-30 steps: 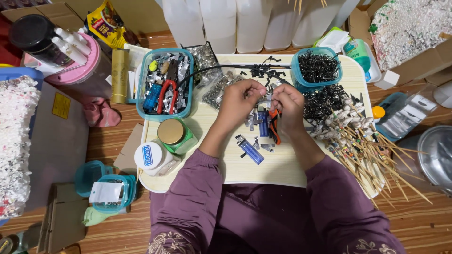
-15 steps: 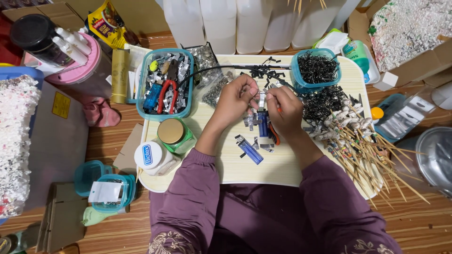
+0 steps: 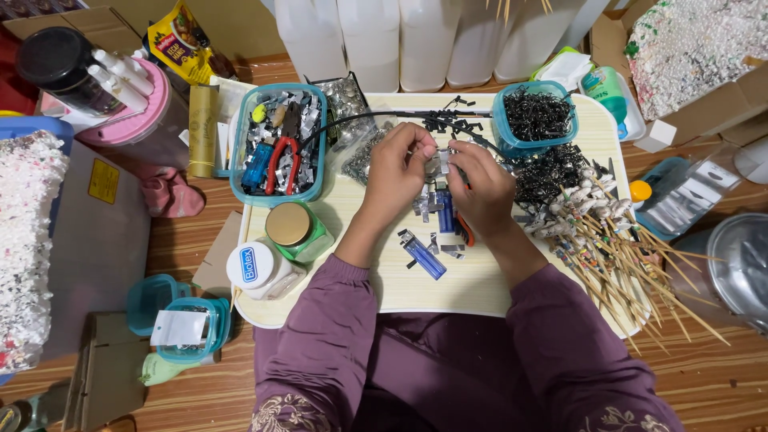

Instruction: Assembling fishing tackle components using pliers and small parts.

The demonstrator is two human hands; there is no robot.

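Both hands are meeting at frame centre, over the upper middle of the pale table (image 3: 480, 280). The left hand (image 3: 398, 172) and right hand (image 3: 480, 188) are pinching a small silvery metal piece (image 3: 442, 162) between thumb and fingertips; both grips are clenched on it, left from its left side, right from its right. The piece is held just above the table, not resting on it.

The piece is too small to read its shape; its long axis seems to be running roughly left-right across the frame, between the two grips. Which end is pointing where, I cannot tell.

Judgement: the work is going best with fingertips kept close together, wrists steadied near the table, and the piece held over the scattered metal bits (image 3: 432, 204) so a slip lands there.

Nearby: blue lighter (image 3: 422, 254) lower centre, lying diagonally; teal tray (image 3: 240, 152) with red-handled pliers (image 3: 282, 164) upper left; skewers (image 3: 632, 256) at right.
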